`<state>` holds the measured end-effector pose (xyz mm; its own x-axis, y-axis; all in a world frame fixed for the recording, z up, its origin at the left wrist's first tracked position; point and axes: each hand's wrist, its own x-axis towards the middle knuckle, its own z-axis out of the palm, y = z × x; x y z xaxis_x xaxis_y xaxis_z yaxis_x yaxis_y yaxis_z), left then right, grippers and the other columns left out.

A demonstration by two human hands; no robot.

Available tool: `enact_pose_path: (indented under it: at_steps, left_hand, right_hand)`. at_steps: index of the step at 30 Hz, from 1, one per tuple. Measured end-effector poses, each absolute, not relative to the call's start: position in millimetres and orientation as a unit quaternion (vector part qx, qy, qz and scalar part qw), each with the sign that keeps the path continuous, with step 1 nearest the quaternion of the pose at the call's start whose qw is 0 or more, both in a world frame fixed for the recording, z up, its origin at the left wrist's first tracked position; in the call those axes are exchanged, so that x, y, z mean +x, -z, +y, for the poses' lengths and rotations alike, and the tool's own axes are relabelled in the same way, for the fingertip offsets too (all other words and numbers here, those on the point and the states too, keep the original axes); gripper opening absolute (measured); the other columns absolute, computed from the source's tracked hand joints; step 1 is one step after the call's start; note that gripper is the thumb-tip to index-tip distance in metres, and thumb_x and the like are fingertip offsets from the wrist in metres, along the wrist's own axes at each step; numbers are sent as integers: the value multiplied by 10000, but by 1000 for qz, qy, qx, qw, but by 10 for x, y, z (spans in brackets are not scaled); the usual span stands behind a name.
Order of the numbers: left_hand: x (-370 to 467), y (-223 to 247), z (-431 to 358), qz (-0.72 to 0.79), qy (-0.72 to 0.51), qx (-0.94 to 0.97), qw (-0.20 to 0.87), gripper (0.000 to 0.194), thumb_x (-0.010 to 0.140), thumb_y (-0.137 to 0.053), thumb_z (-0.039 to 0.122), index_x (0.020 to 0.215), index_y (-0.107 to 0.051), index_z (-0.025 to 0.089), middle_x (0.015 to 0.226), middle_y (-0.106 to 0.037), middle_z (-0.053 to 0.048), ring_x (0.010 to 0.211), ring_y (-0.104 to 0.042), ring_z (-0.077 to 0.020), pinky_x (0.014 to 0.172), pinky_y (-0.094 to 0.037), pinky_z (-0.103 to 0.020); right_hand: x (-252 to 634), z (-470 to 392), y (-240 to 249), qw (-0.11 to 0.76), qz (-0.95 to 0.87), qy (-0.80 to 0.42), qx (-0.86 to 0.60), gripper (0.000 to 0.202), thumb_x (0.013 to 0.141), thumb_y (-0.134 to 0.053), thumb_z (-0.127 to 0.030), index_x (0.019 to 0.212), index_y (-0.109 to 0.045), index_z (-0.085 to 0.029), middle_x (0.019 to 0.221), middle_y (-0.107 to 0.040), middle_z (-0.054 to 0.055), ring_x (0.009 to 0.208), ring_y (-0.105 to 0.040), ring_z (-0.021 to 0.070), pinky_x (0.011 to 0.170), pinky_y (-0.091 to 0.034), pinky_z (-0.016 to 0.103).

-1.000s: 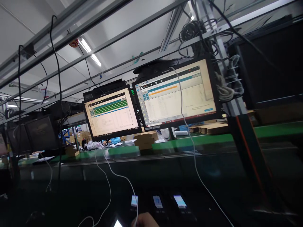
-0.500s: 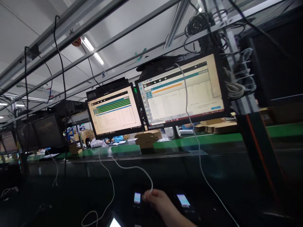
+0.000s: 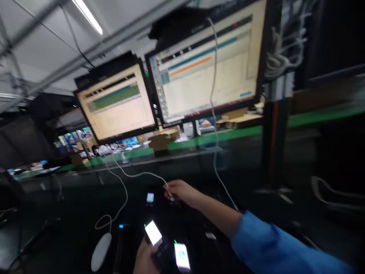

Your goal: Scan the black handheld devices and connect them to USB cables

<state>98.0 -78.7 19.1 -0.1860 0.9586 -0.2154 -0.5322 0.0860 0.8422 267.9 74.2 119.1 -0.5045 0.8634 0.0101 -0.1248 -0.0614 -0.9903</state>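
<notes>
My right hand [image 3: 181, 191], in a blue sleeve [image 3: 265, 239], pinches a white cable [image 3: 142, 173] close to its plug end [image 3: 171, 198]. Lower down, my left hand [image 3: 146, 259] is closed round a small dark handheld device [image 3: 153, 233] with a bright white screen and a green light. A second handheld device [image 3: 181, 257], also lit, lies just right of it. Another small lit device [image 3: 150, 197] sits on the dark bench to the left of my right hand. Motion blur hides the finer details.
Two lit monitors [image 3: 116, 106] [image 3: 205, 72] hang above the bench. A white mouse [image 3: 101, 252] lies at lower left. Another white cable [image 3: 215, 160] hangs before the right monitor. A metal post [image 3: 275, 133] stands at right; a cardboard piece [image 3: 159, 142] stands on the green ledge.
The view has dipped, bringing my left hand with its device, the mouse and more of the bench into sight. My right hand still holds the cable, now with more of the forearm showing.
</notes>
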Motion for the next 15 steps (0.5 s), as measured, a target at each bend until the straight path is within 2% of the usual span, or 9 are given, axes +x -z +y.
enact_pose_path:
  at_steps: [4, 10, 15]
  left_hand:
    - [1414, -415, -844, 465, -561, 249, 638, 602, 564, -730, 150, 1154, -635, 222, 1017, -737, -63, 1009, -659, -260, 931, -489, -390]
    - [2016, -483, -772, 434, -467, 311, 705, 632, 600, -755, 140, 1202, -584, 228, 1192, -677, -78, 1122, -605, -252, 983, -444, -385]
    - [2509, -450, -610, 410, -414, 351, 733, 517, 608, -711, 99, 1109, -610, 176, 1026, -723, -83, 950, -666, -227, 868, -484, -360]
  right_hand:
    - [2918, 802, -1393, 388, -571, -657, -303, 172, 694, -757, -297, 740, -672, -154, 612, -667, -7, 573, -562, 92, 512, -344, 210]
    - [3151, 713, -1518, 363, -592, -657, -294, 85, 756, -718, -212, 780, -672, -145, 613, -678, -4, 559, -587, 95, 528, -372, 205]
    - [3269, 617, -1557, 339, -627, -638, -290, 80, 764, -705, -191, 820, -681, -139, 640, -688, -4, 598, -608, 110, 579, -418, 221]
